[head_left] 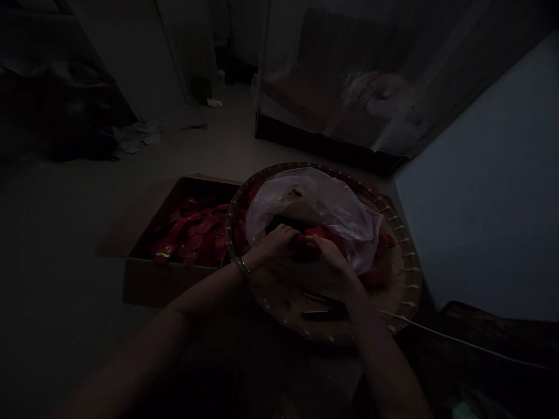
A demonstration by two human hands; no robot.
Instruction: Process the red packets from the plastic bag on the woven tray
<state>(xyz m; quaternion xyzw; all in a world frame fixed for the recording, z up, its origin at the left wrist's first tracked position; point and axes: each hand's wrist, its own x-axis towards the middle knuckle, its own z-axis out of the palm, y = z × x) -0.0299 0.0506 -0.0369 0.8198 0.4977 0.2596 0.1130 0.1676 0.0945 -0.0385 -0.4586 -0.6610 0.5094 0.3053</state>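
Observation:
The room is very dark. Over a round woven bamboo tray point(404, 256), my left hand point(279, 243) and my right hand point(331, 253) meet with bent fingers around a small red packet point(302, 245). Its details are lost in the dark. Just behind my hands a clear plastic bag point(336, 201) lies spread open in the tray, with a dark opening facing me. More red packets point(378, 276) lie under and beside the bag. Nearer to me, below my right wrist, rests a dark two-pronged tool that looks like scissors point(321, 316).
Left of the tray, an open cardboard box point(148, 282) holds a heap of red packets point(196, 230). A pale cord point(437, 334) runs off the tray to the right. A pale wall point(484, 203) stands close on the right; a netted bed point(332, 105) is behind.

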